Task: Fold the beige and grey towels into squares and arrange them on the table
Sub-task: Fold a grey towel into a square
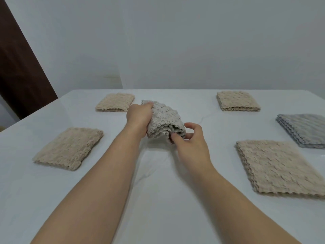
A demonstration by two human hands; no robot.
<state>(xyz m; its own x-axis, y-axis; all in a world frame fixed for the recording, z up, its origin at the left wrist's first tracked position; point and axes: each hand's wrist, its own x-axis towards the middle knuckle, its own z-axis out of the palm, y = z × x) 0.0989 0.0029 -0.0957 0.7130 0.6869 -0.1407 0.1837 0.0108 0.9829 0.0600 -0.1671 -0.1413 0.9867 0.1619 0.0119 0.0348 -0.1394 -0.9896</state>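
Both forearms reach up from the bottom edge toward the centre of the frame, where a pale towel point(164, 120) is bunched and lifted partly off the white table point(158, 199). Left of centre, the left hand point(139, 117) is closed around the towel's upper-left side, fingers curled over its far edge and pressed into the pile. Right of centre, the right hand point(190, 141) is half spread; its thumb and forefinger pinch the loose layered corner at the towel's lower end, the other fingers splayed clear. The risk, as I judge it, is that this light pinch catches only some of the layers, so the stack fans apart and the fold comes out skewed rather than square; the plush cloth could also slide out of the pinch. Around it, going left to right, lie folded beige towels at lower left point(68, 148) and upper left point(115, 102), then at upper right point(237, 100) and lower right point(279, 166), with a grey towel point(304, 129) at the right edge. A careless sweep could nudge these squares.
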